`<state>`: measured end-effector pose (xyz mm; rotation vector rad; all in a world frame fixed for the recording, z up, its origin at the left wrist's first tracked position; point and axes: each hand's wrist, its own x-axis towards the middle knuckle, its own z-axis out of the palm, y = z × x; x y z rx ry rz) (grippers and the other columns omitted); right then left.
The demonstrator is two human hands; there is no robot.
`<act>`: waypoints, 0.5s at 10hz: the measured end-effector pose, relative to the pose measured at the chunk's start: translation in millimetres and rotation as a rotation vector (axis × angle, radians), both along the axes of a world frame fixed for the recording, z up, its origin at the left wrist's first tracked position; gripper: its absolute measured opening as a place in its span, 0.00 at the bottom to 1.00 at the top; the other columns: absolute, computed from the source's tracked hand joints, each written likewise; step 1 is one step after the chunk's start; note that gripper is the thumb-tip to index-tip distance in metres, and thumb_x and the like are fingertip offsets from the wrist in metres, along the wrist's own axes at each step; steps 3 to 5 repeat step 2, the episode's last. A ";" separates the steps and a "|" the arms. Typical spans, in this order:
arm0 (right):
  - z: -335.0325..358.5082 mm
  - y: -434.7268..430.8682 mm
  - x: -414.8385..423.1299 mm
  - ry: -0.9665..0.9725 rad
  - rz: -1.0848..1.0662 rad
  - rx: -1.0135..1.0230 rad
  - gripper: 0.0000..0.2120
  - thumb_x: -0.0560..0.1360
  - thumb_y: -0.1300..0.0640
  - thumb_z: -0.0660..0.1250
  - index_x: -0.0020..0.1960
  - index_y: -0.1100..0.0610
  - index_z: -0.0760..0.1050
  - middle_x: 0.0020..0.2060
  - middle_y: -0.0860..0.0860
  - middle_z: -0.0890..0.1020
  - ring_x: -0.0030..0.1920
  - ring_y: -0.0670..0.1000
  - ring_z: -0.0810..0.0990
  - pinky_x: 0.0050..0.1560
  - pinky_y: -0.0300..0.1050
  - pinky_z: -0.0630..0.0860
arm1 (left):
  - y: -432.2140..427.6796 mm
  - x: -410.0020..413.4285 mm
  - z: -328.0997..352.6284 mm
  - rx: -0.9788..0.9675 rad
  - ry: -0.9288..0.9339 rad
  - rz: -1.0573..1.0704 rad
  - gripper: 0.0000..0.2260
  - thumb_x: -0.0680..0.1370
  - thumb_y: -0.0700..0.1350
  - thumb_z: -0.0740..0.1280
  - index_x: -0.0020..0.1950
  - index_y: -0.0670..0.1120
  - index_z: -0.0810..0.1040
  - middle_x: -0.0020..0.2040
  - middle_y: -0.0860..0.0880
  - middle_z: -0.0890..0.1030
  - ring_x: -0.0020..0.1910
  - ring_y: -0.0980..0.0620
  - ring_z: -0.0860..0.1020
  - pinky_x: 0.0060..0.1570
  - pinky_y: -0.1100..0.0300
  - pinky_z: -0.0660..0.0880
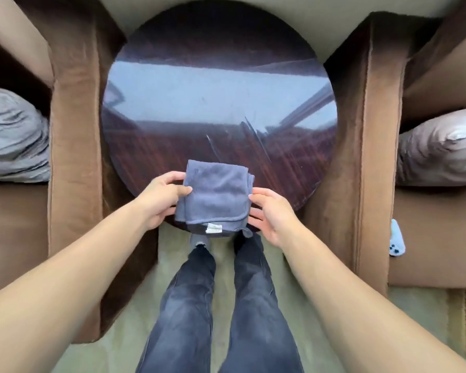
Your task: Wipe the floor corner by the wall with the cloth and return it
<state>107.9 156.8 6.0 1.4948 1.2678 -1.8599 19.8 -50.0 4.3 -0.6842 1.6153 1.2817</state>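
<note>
A folded grey-blue cloth (216,196) with a white label lies on the near edge of a round, glossy dark wood table (218,103). My left hand (162,199) pinches the cloth's left edge between thumb and fingers. On the other side, my right hand (271,214) has its fingers spread, fingertips touching the cloth's right edge and lower corner. The floor corner by the wall is not in view.
Brown armchairs flank the table, one on the left (76,130) and one on the right (371,144), each with a grey cushion (11,138). A white phone (396,242) lies on the right chair's seat. My legs in dark jeans (221,305) stand on green carpet.
</note>
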 end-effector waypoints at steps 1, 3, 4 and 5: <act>-28.7 14.9 -18.2 -0.092 0.172 0.017 0.15 0.76 0.59 0.66 0.63 0.51 0.76 0.54 0.49 0.84 0.57 0.53 0.81 0.53 0.53 0.75 | 11.6 -11.0 -25.8 -0.106 -0.040 0.107 0.21 0.76 0.41 0.68 0.68 0.53 0.73 0.64 0.47 0.80 0.65 0.43 0.77 0.71 0.44 0.68; -35.7 23.1 -27.9 -0.139 0.273 0.013 0.20 0.76 0.55 0.66 0.67 0.48 0.73 0.61 0.48 0.79 0.59 0.51 0.77 0.56 0.55 0.69 | 23.8 -10.2 -33.1 -0.200 -0.025 0.130 0.25 0.75 0.44 0.69 0.72 0.54 0.69 0.70 0.47 0.75 0.68 0.43 0.73 0.66 0.47 0.69; -35.7 23.1 -27.9 -0.139 0.273 0.013 0.20 0.76 0.55 0.66 0.67 0.48 0.73 0.61 0.48 0.79 0.59 0.51 0.77 0.56 0.55 0.69 | 23.8 -10.2 -33.1 -0.200 -0.025 0.130 0.25 0.75 0.44 0.69 0.72 0.54 0.69 0.70 0.47 0.75 0.68 0.43 0.73 0.66 0.47 0.69; -35.7 23.1 -27.9 -0.139 0.273 0.013 0.20 0.76 0.55 0.66 0.67 0.48 0.73 0.61 0.48 0.79 0.59 0.51 0.77 0.56 0.55 0.69 | 23.8 -10.2 -33.1 -0.200 -0.025 0.130 0.25 0.75 0.44 0.69 0.72 0.54 0.69 0.70 0.47 0.75 0.68 0.43 0.73 0.66 0.47 0.69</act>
